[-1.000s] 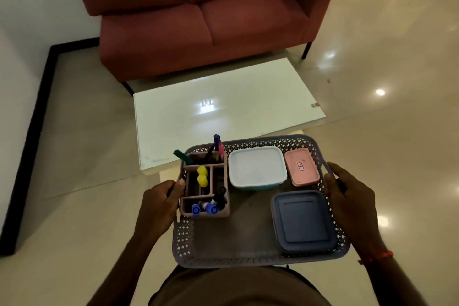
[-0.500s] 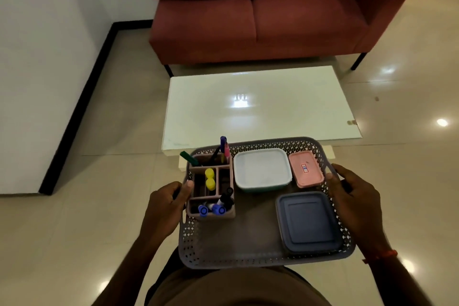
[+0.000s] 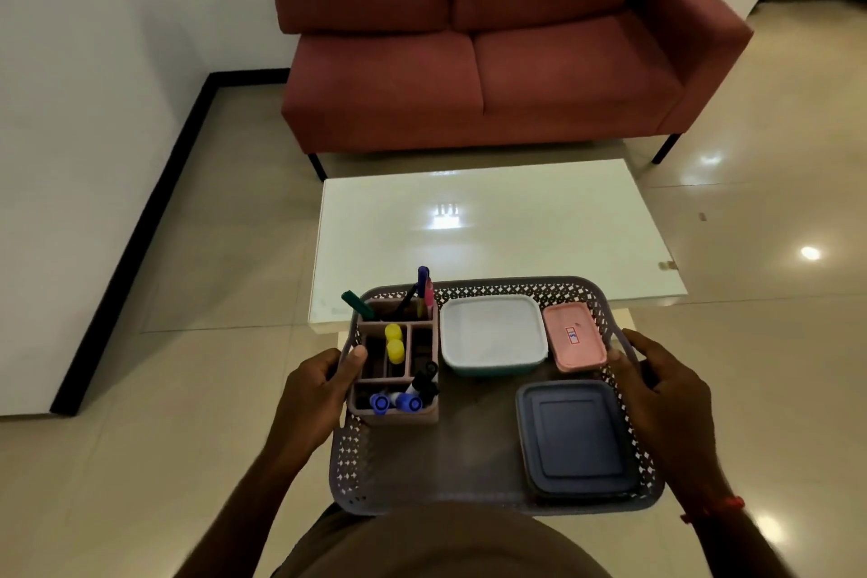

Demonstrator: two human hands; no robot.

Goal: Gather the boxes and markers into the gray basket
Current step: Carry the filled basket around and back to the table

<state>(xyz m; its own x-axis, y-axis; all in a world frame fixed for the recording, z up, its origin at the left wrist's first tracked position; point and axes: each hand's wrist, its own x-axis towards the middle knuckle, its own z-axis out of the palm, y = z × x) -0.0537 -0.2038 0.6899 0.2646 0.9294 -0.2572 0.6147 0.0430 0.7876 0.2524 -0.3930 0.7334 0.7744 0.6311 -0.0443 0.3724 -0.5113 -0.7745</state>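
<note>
I carry the gray basket in front of my body, above the floor. My left hand grips its left rim, thumb over the edge. My right hand grips the right rim. Inside stands a pink organizer holding several markers: yellow, blue, black, green and pink. A white box sits beside it, a small pink box at the back right, and a dark blue box at the front right.
A low white table stands just beyond the basket. Behind it is a red sofa. A white wall with a black skirting runs along the left. Glossy beige floor tiles surround the table.
The view has swung left and tipped up, so the sofa and table now sit more centred. The basket stays held in both hands with its contents unmoved.
</note>
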